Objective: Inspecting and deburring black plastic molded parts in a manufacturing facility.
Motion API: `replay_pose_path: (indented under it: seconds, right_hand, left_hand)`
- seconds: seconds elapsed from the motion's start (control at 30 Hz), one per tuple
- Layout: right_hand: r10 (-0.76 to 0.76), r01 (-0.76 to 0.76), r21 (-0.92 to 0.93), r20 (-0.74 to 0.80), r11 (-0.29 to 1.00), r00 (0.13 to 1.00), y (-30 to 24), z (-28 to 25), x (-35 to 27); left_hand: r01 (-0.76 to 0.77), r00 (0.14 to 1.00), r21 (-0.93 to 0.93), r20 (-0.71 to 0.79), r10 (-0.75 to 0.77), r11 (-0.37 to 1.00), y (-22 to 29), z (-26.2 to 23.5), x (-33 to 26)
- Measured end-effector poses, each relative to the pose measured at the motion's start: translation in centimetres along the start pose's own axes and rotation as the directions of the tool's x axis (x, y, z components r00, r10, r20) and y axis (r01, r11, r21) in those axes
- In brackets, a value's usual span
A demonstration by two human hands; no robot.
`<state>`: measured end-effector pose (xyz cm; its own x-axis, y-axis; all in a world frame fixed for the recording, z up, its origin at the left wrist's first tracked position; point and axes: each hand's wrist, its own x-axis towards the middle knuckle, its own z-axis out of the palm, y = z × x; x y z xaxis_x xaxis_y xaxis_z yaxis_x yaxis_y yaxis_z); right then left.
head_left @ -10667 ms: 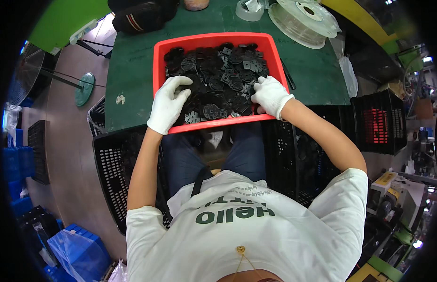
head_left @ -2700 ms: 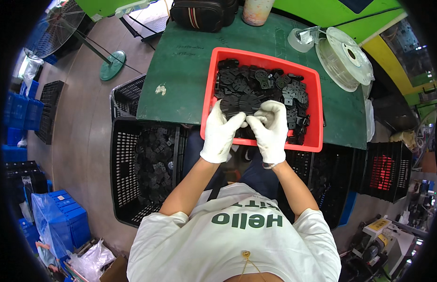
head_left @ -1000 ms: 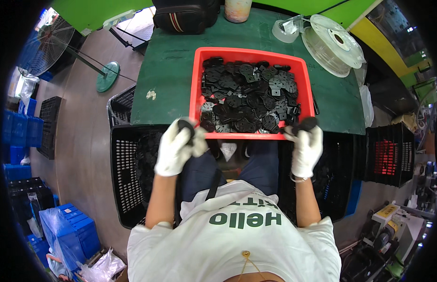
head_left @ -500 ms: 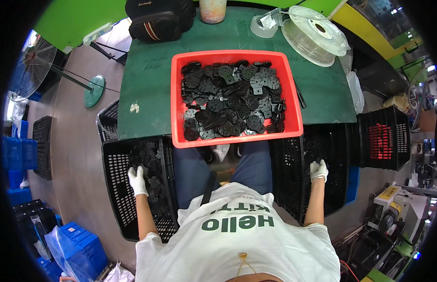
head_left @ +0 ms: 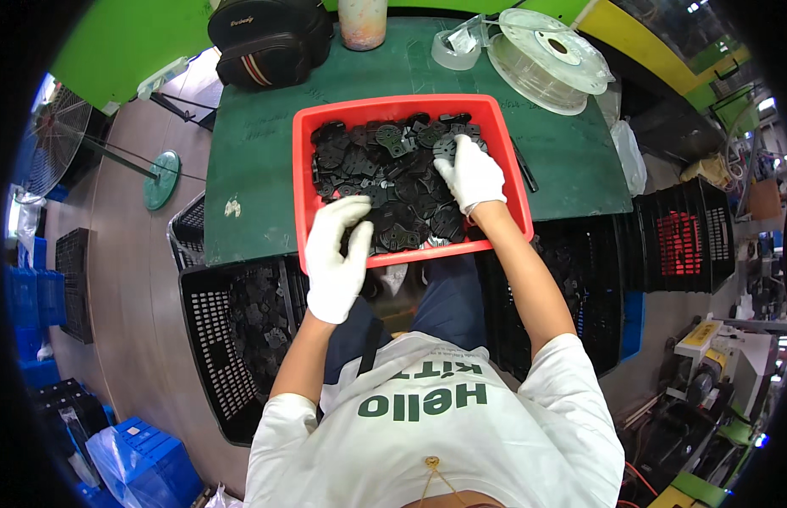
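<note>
A red plastic tray (head_left: 302,178) on the green table holds a heap of flat black plastic parts (head_left: 402,182), rounded with small tabs. My left hand (head_left: 334,262), in a white glove, is over the tray's near left corner. Its thumb and fingers are apart in a curve beside the heap, with nothing seen between them. Farther in, on the right side, my right hand (head_left: 474,176), gloved too, rests at the parts. Its thumb and forefinger point away from me and stand apart; the fingertips touch or nearly touch the parts.
Black crates with more black parts stand below the table, a left crate (head_left: 232,356) and a right crate (head_left: 579,271). On the green table (head_left: 258,169) are a black bag (head_left: 270,42), a cup (head_left: 362,24), a tape roll (head_left: 455,52), a clear spool (head_left: 546,63) and a black pen (head_left: 525,165).
Both hands have come up from the side crates to the red tray, the left to its near left corner, the right onto the parts. The view has shifted slightly.
</note>
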<state>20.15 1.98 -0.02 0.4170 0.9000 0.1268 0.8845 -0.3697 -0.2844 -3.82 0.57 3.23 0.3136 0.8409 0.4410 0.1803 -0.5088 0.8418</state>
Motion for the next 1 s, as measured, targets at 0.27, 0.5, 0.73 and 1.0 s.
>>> replay_pose_path:
  seconds: [0.27,0.5,0.73,1.0]
  right_hand:
    - [0.081,-0.012,0.528,-0.107,0.849,0.991,3.2,-3.0,-4.6]
    - [0.612,0.067,0.978,-0.177,0.198,0.771,4.4,-3.1,-6.0]
    - [0.553,0.147,0.979,-0.201,0.142,0.809,4.6,-2.7,-6.3]
    - [0.526,0.185,0.979,-0.204,0.089,0.826,4.4,-2.9,-6.2]
  left_hand:
    - [0.04,0.952,0.013,0.302,-0.042,0.999,-2.0,2.9,5.7]
    - [-0.347,0.85,0.32,0.505,0.151,0.882,-4.1,13.0,12.0]
    - [-0.343,0.791,0.513,0.61,-0.052,0.787,-6.0,17.9,12.2]
    - [-0.205,0.792,0.293,0.61,-0.017,0.934,-6.6,16.1,12.4]
